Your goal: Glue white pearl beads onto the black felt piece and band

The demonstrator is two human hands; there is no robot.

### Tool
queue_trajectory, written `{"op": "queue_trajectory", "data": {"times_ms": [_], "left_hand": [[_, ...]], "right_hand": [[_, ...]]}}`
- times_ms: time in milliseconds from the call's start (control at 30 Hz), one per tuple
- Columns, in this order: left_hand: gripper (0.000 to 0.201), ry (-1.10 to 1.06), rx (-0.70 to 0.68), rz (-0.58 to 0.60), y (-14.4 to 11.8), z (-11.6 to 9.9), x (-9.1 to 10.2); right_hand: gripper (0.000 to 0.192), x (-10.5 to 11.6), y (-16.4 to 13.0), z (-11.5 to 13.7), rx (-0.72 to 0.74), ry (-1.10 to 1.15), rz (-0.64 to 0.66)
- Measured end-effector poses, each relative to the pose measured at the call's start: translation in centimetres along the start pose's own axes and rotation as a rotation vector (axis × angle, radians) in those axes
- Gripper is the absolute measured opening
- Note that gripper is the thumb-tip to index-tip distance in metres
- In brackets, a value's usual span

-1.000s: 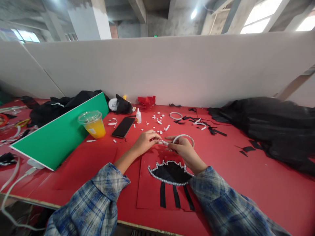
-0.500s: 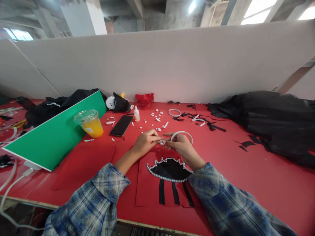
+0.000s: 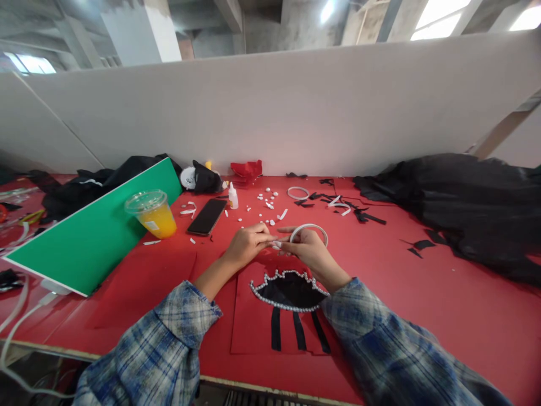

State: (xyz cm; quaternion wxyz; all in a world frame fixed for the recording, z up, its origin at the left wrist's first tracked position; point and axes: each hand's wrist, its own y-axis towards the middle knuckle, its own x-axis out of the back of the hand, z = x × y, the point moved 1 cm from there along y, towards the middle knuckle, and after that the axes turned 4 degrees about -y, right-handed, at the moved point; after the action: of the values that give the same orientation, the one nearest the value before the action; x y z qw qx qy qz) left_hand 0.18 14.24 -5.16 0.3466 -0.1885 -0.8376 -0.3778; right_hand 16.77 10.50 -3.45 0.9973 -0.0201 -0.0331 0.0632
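My left hand (image 3: pixel 248 246) reaches in with its fingers closed together, and their tips meet a small white piece (image 3: pixel 276 245) at the fingertips of my right hand (image 3: pixel 311 251). A narrow white ring, which looks like a roll of tape (image 3: pixel 310 226), is gripped in my right hand and stands upright around some of its fingers. Below both hands lies a red sheet (image 3: pixel 250 332). It bears a black lip-like shape (image 3: pixel 291 292) edged with silver beads (image 3: pixel 291 309), and several black strips (image 3: pixel 299 331) run down from it.
A second white ring (image 3: pixel 298 188), white bits (image 3: pixel 267 198) and black scraps (image 3: pixel 372 219) lie beyond my hands. To the left are a small white bottle (image 3: pixel 233 197), a phone (image 3: pixel 207 216), an orange drink (image 3: pixel 160 224) and a green board (image 3: pixel 93 237). Black fabric (image 3: pixel 456 203) is heaped at right.
The whole view has shifted very slightly. Both hands keep nearly the same pose, with the ring and the white piece still between them.
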Motion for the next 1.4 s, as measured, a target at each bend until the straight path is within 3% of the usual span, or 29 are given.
{"op": "queue_trajectory", "data": {"times_ms": [500,733,933,1067,1233,1400], "left_hand": [[0.019,-0.065,0.008,-0.068,-0.1,-0.8,0.2],[0.029,0.055,-0.112,-0.076,-0.1,-1.1,0.1],[0.027,0.021,-0.165,-0.105,0.1,-0.7,0.0],[0.026,-0.13,-0.099,-0.078,0.2,-0.6,0.1],[0.028,-0.283,0.087,-0.08,0.4,-1.0,0.1],[0.021,-0.296,0.201,-0.075,0.6,-1.3,0.0]], "right_hand": [[0.033,0.1,0.0,0.4,0.035,0.039,0.044],[0.043,0.6,-0.2,0.7,0.008,0.072,0.037],[0.047,1.0,0.1,0.5,0.027,0.096,0.06],[0.047,1.1,0.1,0.6,0.045,0.078,0.063],[0.042,1.0,0.1,0.8,0.068,0.029,0.046],[0.032,0.7,0.2,0.8,0.089,-0.089,0.03]]}}
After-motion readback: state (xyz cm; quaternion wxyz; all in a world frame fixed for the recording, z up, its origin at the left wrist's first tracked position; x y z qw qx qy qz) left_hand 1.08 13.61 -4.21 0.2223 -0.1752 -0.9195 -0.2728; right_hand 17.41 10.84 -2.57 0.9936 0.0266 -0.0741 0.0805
